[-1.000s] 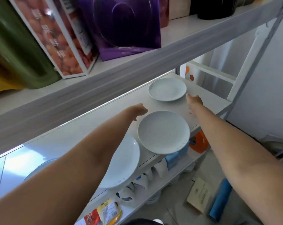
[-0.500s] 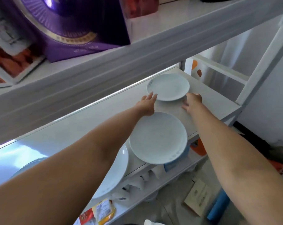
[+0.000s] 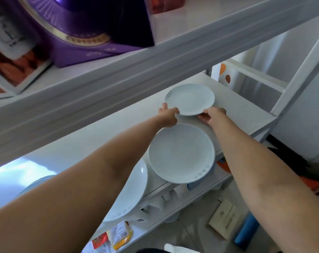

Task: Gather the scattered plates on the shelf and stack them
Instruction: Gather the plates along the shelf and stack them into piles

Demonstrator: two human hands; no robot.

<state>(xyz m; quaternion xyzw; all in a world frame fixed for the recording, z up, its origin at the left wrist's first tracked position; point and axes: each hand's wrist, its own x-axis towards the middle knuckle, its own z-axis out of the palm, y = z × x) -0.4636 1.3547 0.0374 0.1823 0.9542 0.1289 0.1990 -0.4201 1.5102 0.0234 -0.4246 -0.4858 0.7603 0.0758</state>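
Observation:
Several white plates lie along the white shelf (image 3: pixel 246 114). The far plate (image 3: pixel 189 98) sits toward the shelf's right end. My left hand (image 3: pixel 167 116) grips its near-left rim and my right hand (image 3: pixel 212 115) grips its near-right rim. Just in front lies a larger middle plate (image 3: pixel 180 152), jutting over the shelf's front edge. A third plate (image 3: pixel 131 190) lies partly under my left forearm, also overhanging. The rim of a fourth plate (image 3: pixel 33 183) shows at far left behind my arm.
The upper shelf board (image 3: pixel 155 57) hangs low over the plates, carrying a purple box (image 3: pixel 85 31) and a red printed box (image 3: pixel 12 70). A lower shelf holds packets (image 3: pixel 118 234). On the floor lie a cardboard box (image 3: pixel 226 220) and a blue roll (image 3: pixel 246 232).
Both hands have reached further in and closed on the far plate's near rim. Before, the left hand was short of it and the right hand rested beside it.

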